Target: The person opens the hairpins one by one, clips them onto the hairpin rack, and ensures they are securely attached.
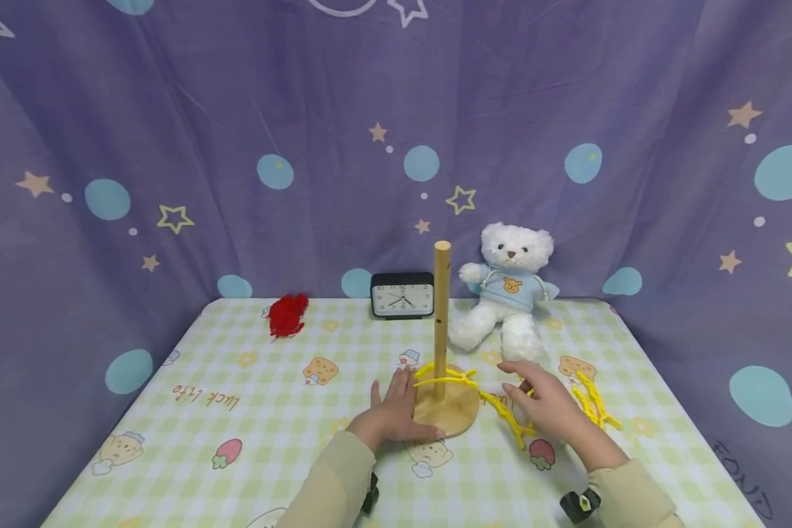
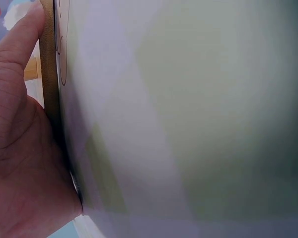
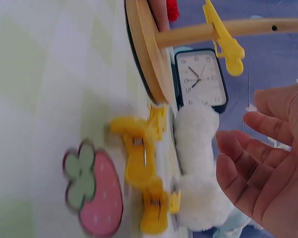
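Observation:
A wooden stand [image 1: 441,315] has an upright post with small dark holes and a round base [image 1: 462,414]. My left hand [image 1: 396,414] lies along the base's left side, fingers straight, thumb [image 2: 25,34] resting on its rim. Low on the post sits a yellow branch-shaped piece [image 1: 458,378]; the right wrist view shows its yellow end [image 3: 228,49] beside the post. To the right of the base, my right hand [image 1: 544,400] hovers with loosely bent fingers and nothing visible in them. Below it are yellow pieces [image 1: 508,418], seen close as yellow parts [image 3: 139,158] in the right wrist view.
More yellow pieces [image 1: 594,403] lie right of my right hand. A white teddy bear [image 1: 511,293] in a blue top sits at the back, beside a black-framed clock [image 1: 402,297]. A red tangled bundle [image 1: 287,315] lies back left on the checked tablecloth [image 1: 270,425].

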A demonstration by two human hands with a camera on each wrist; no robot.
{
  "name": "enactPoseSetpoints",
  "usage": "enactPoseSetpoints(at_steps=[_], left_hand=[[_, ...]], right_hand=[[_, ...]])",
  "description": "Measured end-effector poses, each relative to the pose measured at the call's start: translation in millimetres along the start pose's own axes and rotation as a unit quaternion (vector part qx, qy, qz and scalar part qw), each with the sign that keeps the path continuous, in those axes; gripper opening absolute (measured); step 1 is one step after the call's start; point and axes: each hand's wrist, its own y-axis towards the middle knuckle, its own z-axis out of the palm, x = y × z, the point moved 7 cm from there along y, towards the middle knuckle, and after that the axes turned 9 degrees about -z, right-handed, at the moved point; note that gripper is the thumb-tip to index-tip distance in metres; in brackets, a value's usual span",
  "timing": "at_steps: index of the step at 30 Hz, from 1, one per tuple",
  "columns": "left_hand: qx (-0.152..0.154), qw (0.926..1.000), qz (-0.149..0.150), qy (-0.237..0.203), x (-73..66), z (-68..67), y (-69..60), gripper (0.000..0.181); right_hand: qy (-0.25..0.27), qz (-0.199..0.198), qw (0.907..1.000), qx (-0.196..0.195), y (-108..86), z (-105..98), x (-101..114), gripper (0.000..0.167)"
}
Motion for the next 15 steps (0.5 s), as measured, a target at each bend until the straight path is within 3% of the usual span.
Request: enactPoseSetpoints(at_steps=[3,15], left_hand=[[0.0,1.0,0.0,0.001,1.0,0.7,0.7,0.13],[0.004,1.0,0.001,-0.004,-1.5,-1.0,-2.4,0.129]], right_hand=[[-0.01,-0.003,0.9999,-0.012,-5.8,-6.2,-5.3,0.034],[-0.03,0.051,0.9981,-0.02,-34.5,-32.7,-34.4,0.035]])
